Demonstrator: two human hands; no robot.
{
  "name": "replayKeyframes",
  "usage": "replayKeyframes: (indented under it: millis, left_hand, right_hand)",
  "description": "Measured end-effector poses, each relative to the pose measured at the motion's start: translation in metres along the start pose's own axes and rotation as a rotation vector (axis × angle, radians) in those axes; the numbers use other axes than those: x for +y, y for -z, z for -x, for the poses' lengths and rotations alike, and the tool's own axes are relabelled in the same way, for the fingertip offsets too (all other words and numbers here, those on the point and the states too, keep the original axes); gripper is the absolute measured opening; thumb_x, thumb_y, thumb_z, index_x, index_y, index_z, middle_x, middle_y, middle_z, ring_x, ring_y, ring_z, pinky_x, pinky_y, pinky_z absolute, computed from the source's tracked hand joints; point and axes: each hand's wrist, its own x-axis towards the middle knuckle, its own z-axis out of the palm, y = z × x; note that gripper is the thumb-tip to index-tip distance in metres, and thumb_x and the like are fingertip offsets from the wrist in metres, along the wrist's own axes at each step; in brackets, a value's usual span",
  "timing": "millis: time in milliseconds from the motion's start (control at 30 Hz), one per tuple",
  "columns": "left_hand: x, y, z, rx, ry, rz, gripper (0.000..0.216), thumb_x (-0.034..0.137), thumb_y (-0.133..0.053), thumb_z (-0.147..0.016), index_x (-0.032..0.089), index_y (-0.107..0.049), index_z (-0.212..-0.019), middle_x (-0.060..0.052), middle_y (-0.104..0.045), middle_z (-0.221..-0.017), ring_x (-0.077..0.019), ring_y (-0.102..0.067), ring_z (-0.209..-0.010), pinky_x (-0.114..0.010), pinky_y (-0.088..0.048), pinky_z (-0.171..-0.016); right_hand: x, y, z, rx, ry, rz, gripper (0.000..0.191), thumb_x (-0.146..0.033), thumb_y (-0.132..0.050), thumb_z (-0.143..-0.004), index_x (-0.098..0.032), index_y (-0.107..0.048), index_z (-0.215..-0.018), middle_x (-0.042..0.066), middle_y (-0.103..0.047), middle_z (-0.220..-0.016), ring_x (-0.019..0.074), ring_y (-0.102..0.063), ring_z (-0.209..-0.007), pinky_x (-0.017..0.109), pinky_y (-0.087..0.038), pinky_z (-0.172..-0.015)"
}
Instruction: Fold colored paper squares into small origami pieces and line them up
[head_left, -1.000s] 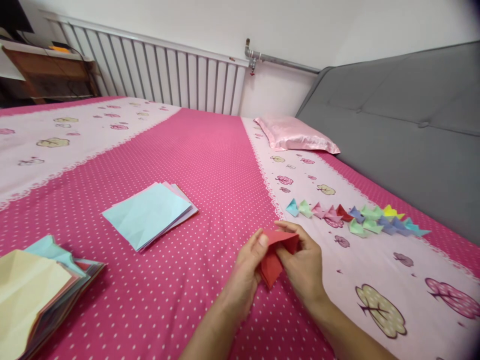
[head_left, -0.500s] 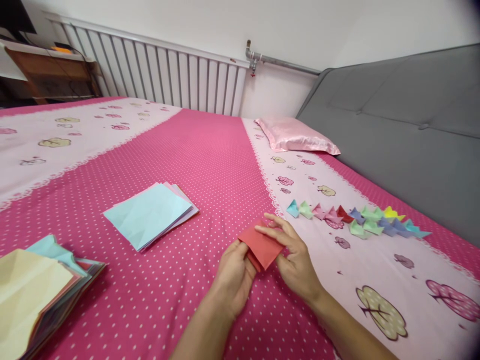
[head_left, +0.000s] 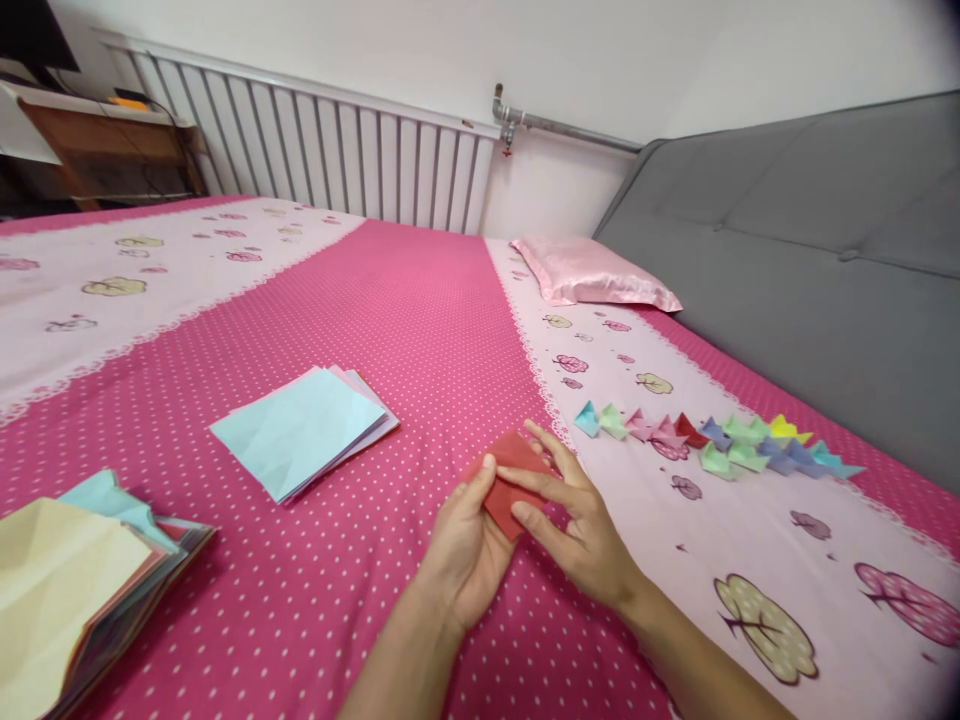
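A small folded sheet of red paper point(head_left: 502, 508) is held above the pink dotted bedspread between both hands. My left hand point(head_left: 463, 545) grips it from the left, the thumb lying on top and the other fingers underneath. From the right, my right hand point(head_left: 589, 530) touches the paper, with fingers across its face and the thumb at its lower right edge. Those fingers hide part of the folds. To the right lie several folded paper boats point(head_left: 746, 430) in blue, green, pink, red, purple and yellow.
A stack of light blue and pink paper sheets point(head_left: 300, 430) lies left of my hands. Nearer, at the left edge, is a thicker pile of creased paper point(head_left: 67, 590). A pink pillow point(head_left: 592, 272) rests by the grey headboard point(head_left: 810, 200); a white radiator point(head_left: 315, 140) stands behind.
The red paper has been turned in my hands and now shows a smaller, darker face. My left thumb has come onto its top, and my right thumb has moved to its front.
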Motion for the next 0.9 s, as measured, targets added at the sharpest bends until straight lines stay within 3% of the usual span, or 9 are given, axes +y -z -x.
replayKeyframes:
  millis: [133, 300, 433, 533, 700, 800, 900]
  left_hand:
    - [-0.003, 0.000, -0.002, 0.003, -0.025, -0.062, 0.028, 0.023, -0.048, -0.086, 0.005, -0.058, -0.106, -0.015, -0.064, -0.103, -0.0166, -0.062, -0.092, -0.019, -0.051, -0.073]
    - [-0.007, 0.005, -0.006, 0.093, -0.070, -0.150, 0.028, 0.024, -0.047, -0.086, 0.005, -0.060, -0.102, -0.015, -0.066, -0.099, -0.0164, -0.063, -0.088, -0.023, -0.051, -0.077]
    - [-0.012, 0.008, -0.014, 0.145, -0.182, -0.364, 0.026, 0.028, -0.051, -0.084, 0.007, -0.064, -0.090, -0.012, -0.069, -0.085, -0.0152, -0.065, -0.076, -0.025, -0.051, -0.074]
    - [-0.017, 0.010, -0.009, 0.215, -0.227, -0.567, 0.027, 0.034, -0.055, -0.080, 0.009, -0.065, -0.083, -0.009, -0.069, -0.075, -0.0138, -0.063, -0.063, -0.024, -0.051, -0.062]
    - [-0.033, 0.037, 0.040, 0.132, -0.306, -0.927, 0.036, 0.036, -0.060, -0.073, 0.010, -0.063, -0.097, -0.008, -0.068, -0.084, -0.0144, -0.062, -0.066, -0.024, -0.048, -0.062]
    - [-0.040, 0.062, 0.081, 0.147, -0.376, -1.157, 0.052, 0.035, -0.061, -0.071, 0.013, -0.052, -0.116, -0.008, -0.067, -0.087, -0.0143, -0.058, -0.057, -0.024, -0.045, -0.048]
    - [-0.044, 0.077, 0.117, 0.167, -0.512, -1.375, 0.045, 0.033, -0.057, -0.074, 0.015, -0.055, -0.114, -0.009, -0.066, -0.094, -0.0188, -0.062, -0.075, -0.030, -0.048, -0.064]
  right_hand:
    - [0.003, -0.006, 0.000, 0.045, -0.010, -0.031, 0.026, -0.031, -0.060, -0.078, -0.033, -0.065, -0.103, 0.002, -0.039, -0.137, 0.0228, -0.038, -0.124, 0.044, -0.029, -0.105]
    - [0.009, -0.012, -0.001, 0.165, -0.145, -0.125, 0.020, -0.029, -0.062, -0.076, -0.028, -0.069, -0.094, 0.005, -0.062, -0.109, 0.0221, -0.053, -0.109, 0.040, -0.040, -0.096]
    - [0.014, -0.021, -0.001, 0.233, -0.301, -0.406, 0.017, -0.029, -0.062, -0.074, -0.021, -0.069, -0.088, 0.005, -0.069, -0.091, 0.0202, -0.064, -0.086, 0.037, -0.049, -0.083]
    - [0.011, -0.025, 0.011, 0.284, -0.377, -0.603, 0.020, -0.028, -0.064, -0.071, -0.018, -0.067, -0.088, 0.005, -0.070, -0.090, 0.0195, -0.066, -0.084, 0.035, -0.050, -0.081]
    - [-0.008, -0.021, 0.062, 0.122, -0.461, -0.556, 0.031, -0.033, -0.057, -0.075, -0.015, -0.064, -0.099, 0.009, -0.069, -0.097, 0.0205, -0.066, -0.086, 0.037, -0.051, -0.080]
    - [-0.022, -0.021, 0.096, 0.021, -0.421, -0.499, 0.027, -0.030, -0.060, -0.072, -0.017, -0.067, -0.095, 0.007, -0.071, -0.094, 0.0209, -0.067, -0.083, 0.036, -0.052, -0.076]
    - [-0.039, -0.027, 0.121, -0.022, -0.357, -0.409, 0.025, -0.024, -0.059, -0.073, -0.019, -0.068, -0.096, 0.006, -0.070, -0.096, 0.0201, -0.065, -0.086, 0.036, -0.050, -0.079]
